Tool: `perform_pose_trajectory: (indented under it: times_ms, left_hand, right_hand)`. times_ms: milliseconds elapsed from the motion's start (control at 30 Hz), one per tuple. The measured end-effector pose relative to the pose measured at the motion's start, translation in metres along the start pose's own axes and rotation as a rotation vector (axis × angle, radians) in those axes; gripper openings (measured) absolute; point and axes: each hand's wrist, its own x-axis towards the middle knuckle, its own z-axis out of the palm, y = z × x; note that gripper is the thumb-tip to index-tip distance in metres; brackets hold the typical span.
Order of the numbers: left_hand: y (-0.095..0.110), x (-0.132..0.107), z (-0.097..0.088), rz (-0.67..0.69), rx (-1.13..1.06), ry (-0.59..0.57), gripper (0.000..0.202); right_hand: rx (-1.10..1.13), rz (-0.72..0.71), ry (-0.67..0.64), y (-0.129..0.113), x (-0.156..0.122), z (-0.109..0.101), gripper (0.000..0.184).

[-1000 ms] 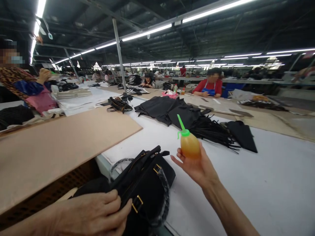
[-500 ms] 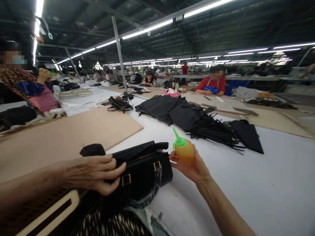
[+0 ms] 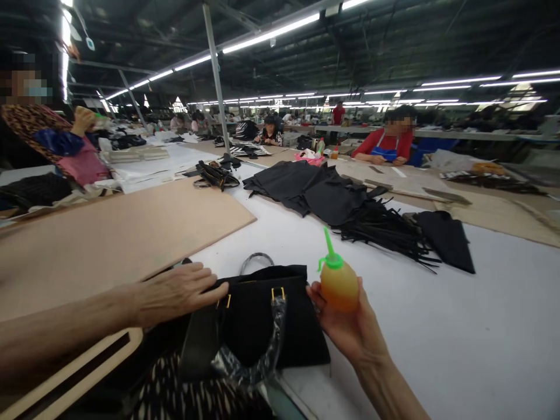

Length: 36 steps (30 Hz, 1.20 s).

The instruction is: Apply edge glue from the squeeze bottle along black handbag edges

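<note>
A black handbag (image 3: pixel 258 324) stands upright at the table's near edge, its zipped top facing up. Its front handle (image 3: pixel 277 332) is wrapped in clear plastic and hangs from gold-coloured fittings; the rear handle (image 3: pixel 257 256) loops up behind. My left hand (image 3: pixel 175 294) grips the bag's top left corner, thumb along the upper edge and fingers over the far side. In my right hand (image 3: pixel 350 326) is a squeeze bottle (image 3: pixel 339 286) of amber liquid with a green nozzle pointing up. The fingertips of that hand are close to the bag's right side; contact is unclear.
Black cut pieces and strips (image 3: pixel 332 201) lie across the white table (image 3: pixel 494 315). A tan board (image 3: pixel 131 227) covers the left side, with a small black bag (image 3: pixel 216 175) beyond it. A cream slotted strip (image 3: pixel 83 373) sits at lower left. Co-workers sit or stand around.
The handbag has turned upright, with its front panel more toward me and its rear handle now showing. My left hand has shifted up along its edge. The bottle has moved slightly right and down.
</note>
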Motion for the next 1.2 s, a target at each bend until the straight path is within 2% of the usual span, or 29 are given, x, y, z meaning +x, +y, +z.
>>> perform_pose_trajectory:
  times_ms: [67, 167, 300, 400, 500, 567, 633, 733, 867, 933, 1033, 1133, 1200]
  left_hand:
    - [0.006, 0.022, -0.007, -0.028, -0.121, -0.065, 0.038]
    - [0.029, 0.059, -0.009, -0.158, -0.409, -0.014, 0.031]
    - [0.055, 0.092, 0.002, -0.282, -0.67, -0.109, 0.047]
    - [0.054, 0.101, 0.009, -0.363, -0.757, -0.127, 0.037]
    - [0.042, 0.11, 0.009, -0.401, -0.862, -0.061, 0.02]
    - [0.036, 0.12, 0.004, -0.437, -0.877, 0.016, 0.021]
    - [0.035, 0.135, 0.0, -0.459, -0.854, 0.025, 0.027]
    - [0.046, 0.163, -0.004, -0.419, -0.801, -0.082, 0.034]
    - [0.07, 0.197, -0.004, -0.369, -0.653, -0.233, 0.052]
    - [0.081, 0.209, -0.004, -0.422, -0.56, -0.288, 0.05]
    - [0.087, 0.221, 0.002, -0.533, -0.494, -0.311, 0.039]
    - [0.082, 0.225, 0.012, -0.584, -0.494, -0.305, 0.031]
    - [0.074, 0.223, 0.018, -0.597, -0.501, -0.274, 0.025]
  right_hand:
    - [0.003, -0.011, 0.024, 0.001, 0.003, 0.003, 0.048]
    - [0.035, -0.005, 0.047, 0.004, 0.001, 0.001, 0.049]
    - [0.074, -0.045, 0.07, 0.006, -0.013, -0.003, 0.049]
    - [0.112, -0.076, 0.095, 0.004, -0.023, -0.007, 0.049]
    - [0.165, -0.106, 0.146, -0.002, -0.026, -0.015, 0.049]
    - [0.185, -0.126, 0.182, -0.007, -0.023, -0.02, 0.048]
    - [0.192, -0.146, 0.205, -0.012, -0.019, -0.022, 0.048]
    - [0.188, -0.164, 0.217, -0.02, -0.014, -0.022, 0.047]
    - [0.155, -0.199, 0.196, -0.029, -0.008, -0.016, 0.047]
    - [0.102, -0.216, 0.189, -0.032, -0.003, -0.012, 0.048]
    - [0.002, -0.234, 0.205, -0.036, 0.006, -0.008, 0.046]
    - [-0.023, -0.232, 0.191, -0.041, 0.011, -0.007, 0.046]
    - [0.039, -0.213, 0.168, -0.043, 0.008, -0.008, 0.048]
